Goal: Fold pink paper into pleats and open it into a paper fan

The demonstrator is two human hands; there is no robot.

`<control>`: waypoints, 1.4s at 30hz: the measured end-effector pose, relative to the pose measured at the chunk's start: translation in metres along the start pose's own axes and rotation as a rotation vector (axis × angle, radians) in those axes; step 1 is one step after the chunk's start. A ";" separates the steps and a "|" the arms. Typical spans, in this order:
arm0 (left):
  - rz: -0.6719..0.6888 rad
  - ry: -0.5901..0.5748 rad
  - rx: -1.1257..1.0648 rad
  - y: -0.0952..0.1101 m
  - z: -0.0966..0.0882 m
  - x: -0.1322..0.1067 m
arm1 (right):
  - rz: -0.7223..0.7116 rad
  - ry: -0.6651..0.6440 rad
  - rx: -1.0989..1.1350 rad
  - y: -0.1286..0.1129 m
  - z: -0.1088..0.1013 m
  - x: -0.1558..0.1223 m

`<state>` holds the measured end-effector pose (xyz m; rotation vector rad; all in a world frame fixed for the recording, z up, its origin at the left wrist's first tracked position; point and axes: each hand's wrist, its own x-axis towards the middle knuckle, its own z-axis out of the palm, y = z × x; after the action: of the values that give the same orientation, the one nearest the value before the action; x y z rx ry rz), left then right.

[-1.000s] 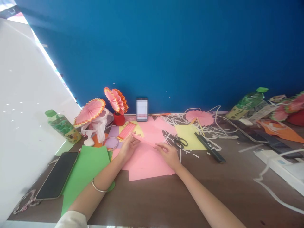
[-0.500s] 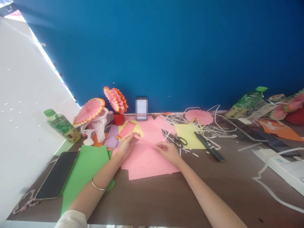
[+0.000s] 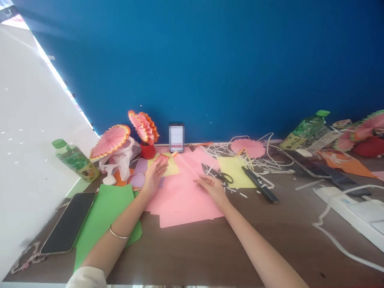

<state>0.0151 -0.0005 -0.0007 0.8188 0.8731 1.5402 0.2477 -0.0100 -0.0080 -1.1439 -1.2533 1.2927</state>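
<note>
Pink paper stack (image 3: 183, 204) sits mid-table (image 3: 210, 256). Your right hand (image 3: 211, 187) lies flat and open on it, gripping nothing. Your left hand (image 3: 153, 175), at its 9 o'clock, fingers extended, touches the pleated pink strip (image 3: 167, 156). Scissors (image 3: 220, 175) at right hand's 1 o'clock.

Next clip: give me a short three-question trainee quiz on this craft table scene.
1. True or false: the right hand rests on the pink paper.
2. What lies just beyond the right hand? A scissors, B bottle, C bracelet.
3. Fill in: the dark phone lies left of the ___ sheet.
Key: 1 true; 2 A; 3 green.
</note>
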 end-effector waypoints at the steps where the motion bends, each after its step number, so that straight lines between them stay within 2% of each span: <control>1: 0.098 0.050 0.163 0.002 -0.003 0.002 | 0.033 0.020 0.067 0.001 -0.001 0.001; 4: 0.371 0.177 0.835 0.006 -0.013 0.006 | 0.125 0.020 0.209 0.005 -0.002 0.004; 7: 0.466 0.254 1.359 0.003 -0.019 0.006 | 0.215 0.014 0.291 0.007 -0.002 0.005; 10: 0.401 0.244 1.604 -0.003 -0.022 0.007 | 0.248 0.023 0.337 0.007 -0.001 0.005; 13: 0.349 0.204 1.652 -0.007 -0.027 0.009 | 0.256 0.027 0.358 0.007 0.000 0.005; 21: 0.396 0.080 1.460 -0.009 -0.037 0.014 | 0.296 0.024 0.471 0.004 0.002 0.003; 25: 0.466 0.092 1.281 -0.013 -0.036 0.015 | 0.315 -0.006 0.524 0.002 0.001 0.004; 27: 0.448 0.114 1.148 -0.016 -0.032 0.015 | 0.319 -0.027 0.566 0.001 0.000 0.004; 31: 0.236 0.133 0.761 -0.025 -0.017 0.008 | 0.347 -0.085 0.620 0.000 -0.001 0.004; 36: -0.057 -0.031 0.313 -0.028 0.002 -0.004 | 0.371 -0.172 0.637 0.000 0.001 0.001; 39: -0.160 -0.085 0.164 -0.025 0.011 -0.010 | 0.353 -0.210 0.613 0.001 0.002 0.001; 42: -0.221 -0.123 0.118 -0.023 0.016 -0.015 | 0.326 -0.197 0.624 0.002 0.004 0.000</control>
<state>0.0421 -0.0116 -0.0132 0.8621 0.9376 1.2420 0.2441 -0.0101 -0.0104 -0.7931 -0.7144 1.9063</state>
